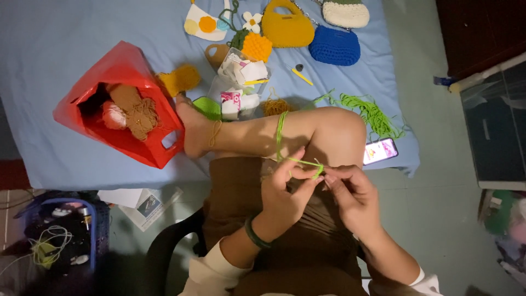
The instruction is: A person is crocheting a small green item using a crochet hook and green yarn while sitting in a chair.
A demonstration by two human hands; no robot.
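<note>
My left hand (285, 189) and my right hand (350, 194) meet over my lap, both pinching a small piece of green crochet work (316, 170). A strand of green yarn (281, 131) runs from it up over my bent leg, which rests on the blue bedsheet (66, 33). The yarn leads to a loose green pile (372, 112) beside my knee. A dark green band sits on my left wrist. Whether a hook is held I cannot see.
A red bag (118, 104) holding brown and pink yarn lies left of my foot. A clear box (241, 82) of supplies, yellow (287, 27) and blue crochet purses (334, 46), and a lit phone (379, 151) lie on the bed. A blue basket (60, 235) sits on the floor at lower left.
</note>
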